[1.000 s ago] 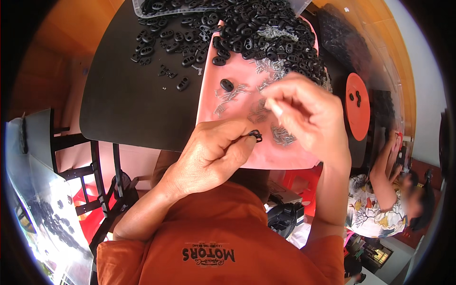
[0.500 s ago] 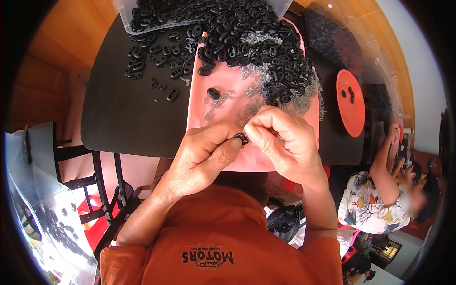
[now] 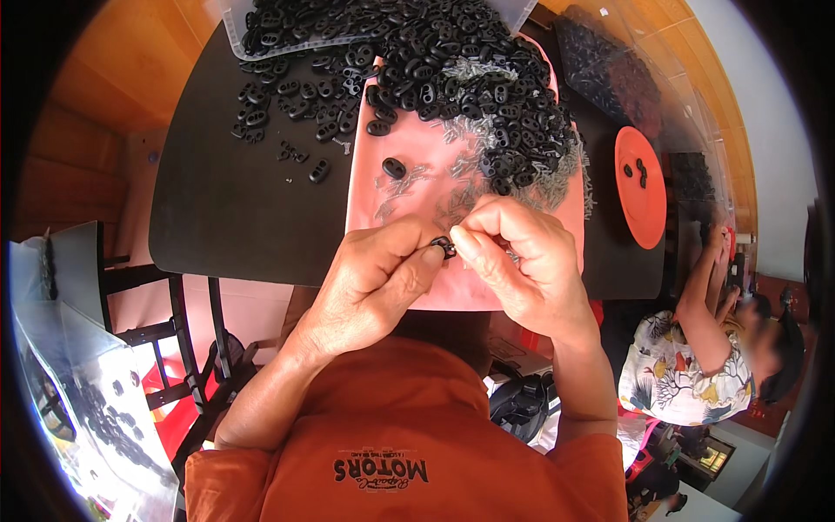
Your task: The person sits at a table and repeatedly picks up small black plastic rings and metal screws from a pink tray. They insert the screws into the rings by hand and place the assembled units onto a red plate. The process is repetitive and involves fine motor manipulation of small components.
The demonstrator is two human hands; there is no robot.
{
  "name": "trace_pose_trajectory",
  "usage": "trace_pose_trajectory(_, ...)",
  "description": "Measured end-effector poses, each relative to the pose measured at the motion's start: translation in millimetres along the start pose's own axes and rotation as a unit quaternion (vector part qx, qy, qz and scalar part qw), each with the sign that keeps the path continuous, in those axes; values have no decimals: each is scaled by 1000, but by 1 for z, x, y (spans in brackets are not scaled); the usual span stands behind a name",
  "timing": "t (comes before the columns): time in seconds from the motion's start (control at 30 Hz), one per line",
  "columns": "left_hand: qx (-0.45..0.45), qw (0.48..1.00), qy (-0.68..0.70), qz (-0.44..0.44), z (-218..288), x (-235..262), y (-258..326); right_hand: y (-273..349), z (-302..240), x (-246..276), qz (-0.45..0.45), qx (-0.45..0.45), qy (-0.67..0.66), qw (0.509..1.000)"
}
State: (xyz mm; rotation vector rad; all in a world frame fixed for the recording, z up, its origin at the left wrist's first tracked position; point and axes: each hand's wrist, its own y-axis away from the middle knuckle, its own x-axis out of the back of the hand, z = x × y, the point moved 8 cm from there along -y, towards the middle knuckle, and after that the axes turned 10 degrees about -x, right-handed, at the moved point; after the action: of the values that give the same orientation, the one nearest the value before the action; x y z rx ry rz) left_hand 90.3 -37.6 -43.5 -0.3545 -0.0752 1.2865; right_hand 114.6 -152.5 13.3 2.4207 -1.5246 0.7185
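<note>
My left hand [image 3: 378, 278] has thumb and forefinger clamped on a small black piece [image 3: 444, 247]. I take that piece, over the near part of a pink sheet [image 3: 370, 200], as the clock's centre, twelve pointing away from me. It is gripped at its nine o'clock side; I judge this leaves the opposite end exposed to my other fingers.

My right hand [image 3: 526, 270] comes in from four o'clock, thumb and forefinger tips together at the piece's three o'clock end. Whether they pinch a part, I cannot tell. Meeting tip to tip probably steadies work on so small an item.

Silvery springs [image 3: 457, 207] lie loose just beyond my fingers at twelve, with more at two; I judge them placed for short reach. A heap of black pieces [image 3: 513, 109] stands farther out, from twelve to one, meeting a clear bin [image 3: 233, 33] at eleven, which presumably supplies it. One lone piece [image 3: 394, 168] rests apart on the sheet at eleven; another [image 3: 320, 170] lies on the dark table [image 3: 217, 209] at ten. An orange plate [image 3: 639, 213], near three, bears a few dark pieces, evidently separated from the heap.
</note>
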Motion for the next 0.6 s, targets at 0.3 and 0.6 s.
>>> trace_pose_trajectory(0.3, -5, 1000, 22, 5, -1, 1, 0, -1, 4, 6, 14, -35, -18, 999)
trace_pose_trajectory(0.6, -8, 1000, 11, -1, 0, 1, -1, -1, 2, 1, 19, 6, -6, 1000)
